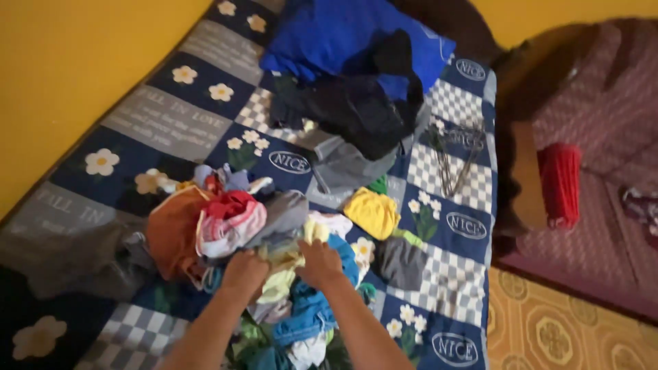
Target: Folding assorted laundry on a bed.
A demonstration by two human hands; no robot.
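Note:
A heap of mixed small clothes (274, 233) lies on a bed covered by a blue patchwork bedspread (205, 109) with white flowers. My left hand (245, 270) and my right hand (319, 264) both press down into the middle of the heap, fingers curled into a pale yellow-green garment (284, 264). A blue denim piece (308, 312) lies just under my right forearm. An orange-brown garment (171, 229) and a red and striped one (229, 216) sit left of my hands. A yellow folded piece (372, 212) lies to the right.
A blue cloth (343, 34) and dark clothes (356, 109) are piled at the bed's far end. Wire hangers (456, 157) rest on the bedspread at right. A grey garment (75, 257) lies at left. Yellow wall at left; a red roll (561, 183) sits beside the bed.

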